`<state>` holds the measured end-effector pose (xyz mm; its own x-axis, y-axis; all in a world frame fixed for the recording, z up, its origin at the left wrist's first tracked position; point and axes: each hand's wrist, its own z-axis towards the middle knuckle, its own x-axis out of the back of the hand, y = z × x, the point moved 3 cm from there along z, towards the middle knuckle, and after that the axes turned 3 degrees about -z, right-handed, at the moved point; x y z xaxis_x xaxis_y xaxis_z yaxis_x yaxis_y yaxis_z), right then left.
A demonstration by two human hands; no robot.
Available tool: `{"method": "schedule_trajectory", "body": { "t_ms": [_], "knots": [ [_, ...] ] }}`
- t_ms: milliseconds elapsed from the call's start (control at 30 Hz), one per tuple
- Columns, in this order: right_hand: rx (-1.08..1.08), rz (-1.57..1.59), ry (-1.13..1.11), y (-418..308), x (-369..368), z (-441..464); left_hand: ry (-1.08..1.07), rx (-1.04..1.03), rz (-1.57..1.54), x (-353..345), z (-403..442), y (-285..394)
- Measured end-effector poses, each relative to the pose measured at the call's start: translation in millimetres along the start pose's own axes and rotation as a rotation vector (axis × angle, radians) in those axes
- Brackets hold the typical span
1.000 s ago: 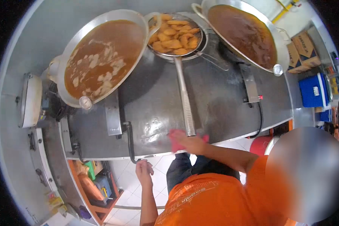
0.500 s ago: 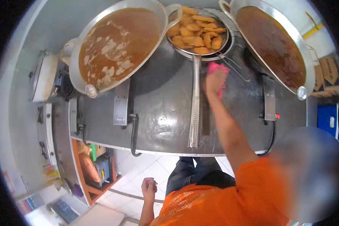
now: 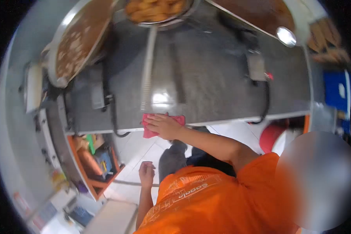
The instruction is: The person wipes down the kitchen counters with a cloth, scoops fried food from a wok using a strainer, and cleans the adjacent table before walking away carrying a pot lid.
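My right hand (image 3: 164,126) lies over a folded pink cloth (image 3: 150,133), its fingers spread and pressing the cloth onto the front edge of the dark metal counter (image 3: 210,85). Part of the cloth hangs over that edge. Just beyond it is the end of a long metal handle (image 3: 147,70), which runs to a round strainer of golden-brown fried pieces (image 3: 156,9). My left hand (image 3: 146,173) is held low in front of the counter, fingers curled in, with nothing visible in it.
A large pan of brown liquid (image 3: 76,43) with pale foam stands at the left, another pan (image 3: 261,13) at the right. Black hoses (image 3: 114,117) hang over the counter's front edge. Below stand an orange-framed shelf (image 3: 93,160) and a red container (image 3: 271,137).
My right hand has drawn the pink cloth from beside the strainer back to the counter's front edge. The camera view has shifted, and the pans now sit higher in it.
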<state>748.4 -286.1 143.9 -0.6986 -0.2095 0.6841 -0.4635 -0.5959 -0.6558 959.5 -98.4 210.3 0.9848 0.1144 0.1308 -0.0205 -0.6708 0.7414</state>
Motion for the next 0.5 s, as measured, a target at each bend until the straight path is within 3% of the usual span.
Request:
{"method": "schedule_trajectory", "body": {
  "t_ms": [33,167,233,267,333,367,433,500],
  "knots": [
    [0.0,-0.12,0.023,-1.7,30.9,-32.6,-0.011,0.02,0.02,5.4,2.3,-12.7],
    [-0.424,-0.352,0.034,33.9,138.1,-180.1,-0.087,-0.04,0.15,54.2,9.9,-94.4],
    [-0.41,-0.737,0.137,63.9,163.8,-270.6,-0.103,-0.052,0.301,81.1,-0.3,-118.7],
    [-0.74,-0.71,0.089,60.8,192.4,-293.7,-0.108,-0.073,0.293,95.6,-6.0,-126.6],
    [-0.871,-0.725,0.254,55.8,229.6,-329.5,-0.085,-0.011,0.293,128.4,-22.1,-149.8],
    [-0.853,-0.744,0.252,47.9,231.4,-322.5,-0.055,-0.044,0.22,149.7,-24.8,-178.1],
    [-1.183,-0.653,0.403,44.3,231.7,-325.8,0.017,-0.098,0.217,183.0,-47.5,-217.2],
    [-1.324,-0.669,0.458,69.1,181.2,-319.0,0.024,-0.158,0.205,228.0,-72.7,-271.5]
  ]
}}
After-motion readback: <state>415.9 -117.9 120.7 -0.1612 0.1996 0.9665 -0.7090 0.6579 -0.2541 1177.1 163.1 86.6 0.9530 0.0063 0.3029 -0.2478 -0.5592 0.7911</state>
